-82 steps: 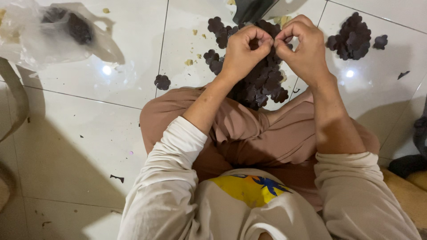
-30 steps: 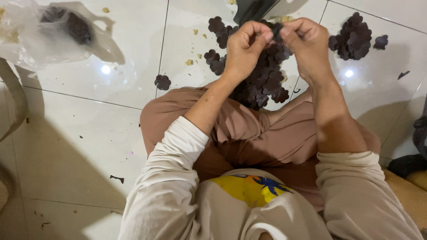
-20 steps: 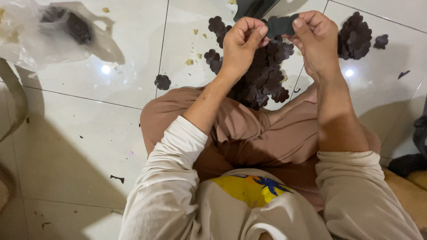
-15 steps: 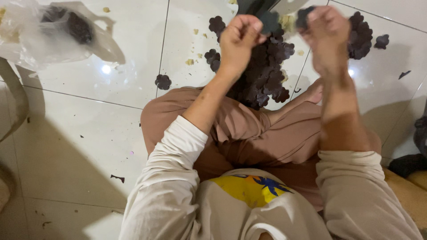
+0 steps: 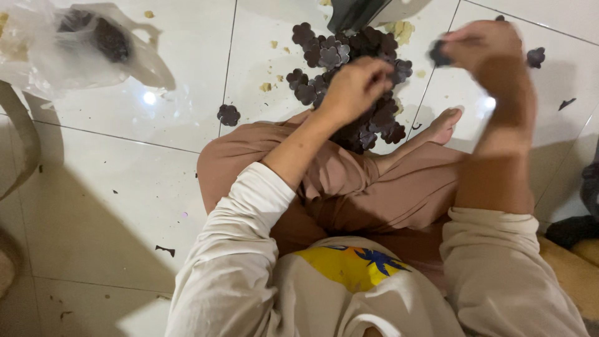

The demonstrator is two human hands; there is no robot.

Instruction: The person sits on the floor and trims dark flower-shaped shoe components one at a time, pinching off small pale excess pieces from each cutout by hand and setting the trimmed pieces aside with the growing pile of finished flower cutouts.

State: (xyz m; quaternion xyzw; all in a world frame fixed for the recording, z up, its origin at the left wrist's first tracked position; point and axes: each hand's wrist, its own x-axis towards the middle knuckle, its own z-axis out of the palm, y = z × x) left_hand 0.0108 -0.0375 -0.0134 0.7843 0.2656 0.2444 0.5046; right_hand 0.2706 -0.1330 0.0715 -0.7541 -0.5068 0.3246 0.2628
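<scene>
From the head camera: the left hand (image 5: 354, 87) dips curled fingers into the pile of dark flower pieces (image 5: 349, 68) on the floor (image 5: 125, 187). The right hand (image 5: 483, 53) pinches one dark piece (image 5: 438, 55), lifted clear.

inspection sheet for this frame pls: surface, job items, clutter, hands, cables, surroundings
Surface: white tiled floor, glossy, with crumbs.
Job's things: pile of dark flower-shaped pieces ahead of the crossed legs; one stray piece apart, to its left.
Clutter: clear plastic bag holding dark pieces, top left; tan scraps.
Hands: left hand over the pile, fingers curled; right hand, blurred, pinches a dark piece.
Cables: nothing seen.
Surroundings: dark object at top edge.
</scene>
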